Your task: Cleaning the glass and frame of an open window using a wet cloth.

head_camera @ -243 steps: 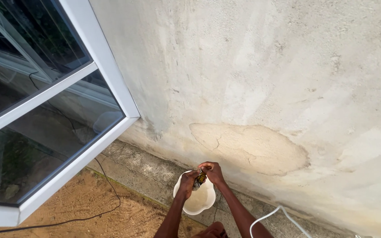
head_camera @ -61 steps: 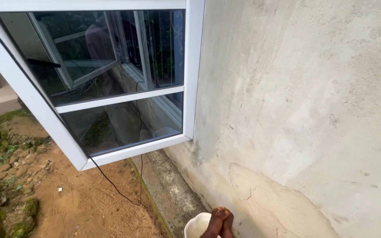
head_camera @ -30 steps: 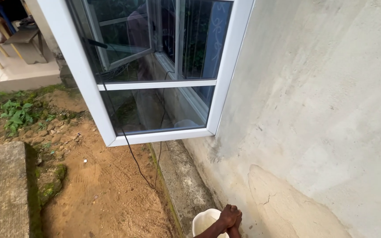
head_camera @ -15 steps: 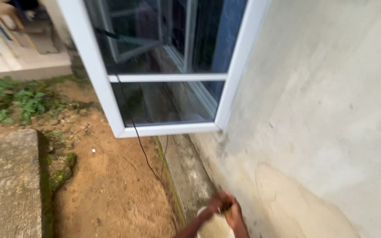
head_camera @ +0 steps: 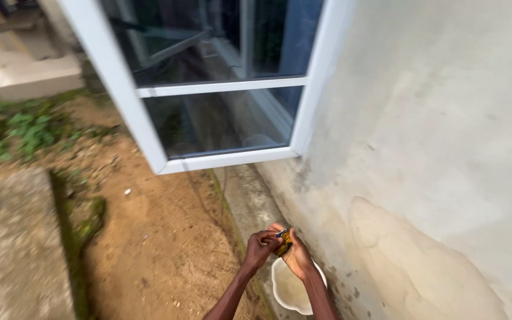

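Both hands, left [head_camera: 260, 248] and right [head_camera: 295, 253], pinch a sachet [head_camera: 284, 242] over a bowl [head_camera: 290, 288]; open window [head_camera: 220, 159] just behind, wall [head_camera: 434, 148] alongside.

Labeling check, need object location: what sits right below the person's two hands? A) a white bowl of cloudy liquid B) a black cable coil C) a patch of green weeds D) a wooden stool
A: the left hand and right hand pinch a small yellow-dark packet just above a white bowl of cloudy liquid beside the wall.
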